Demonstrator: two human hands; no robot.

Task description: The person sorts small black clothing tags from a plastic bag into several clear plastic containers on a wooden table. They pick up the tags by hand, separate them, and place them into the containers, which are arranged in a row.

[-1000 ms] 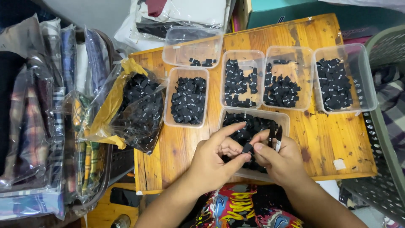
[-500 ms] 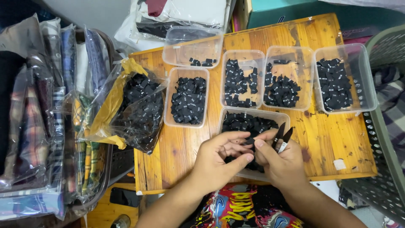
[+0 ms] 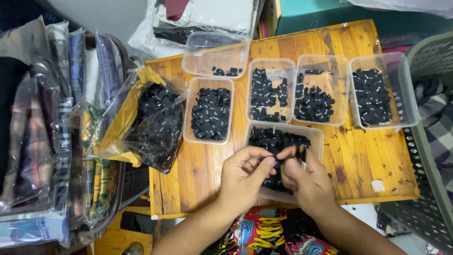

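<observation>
Head view: both hands sit together over the nearest clear plastic tub (image 3: 315, 137), which holds small black fabric tags (image 3: 276, 139). Left hand (image 3: 243, 175) is curled, thumb and forefinger pinching a black tag. Right hand (image 3: 309, 182) meets it fingertip to fingertip and grips a pair of dark-handled snips (image 3: 300, 153). Five more clear tubs (image 3: 210, 111) with black tags stand beyond on the wooden board (image 3: 203, 179). A clear bag of tags (image 3: 151, 125) lies to the left.
</observation>
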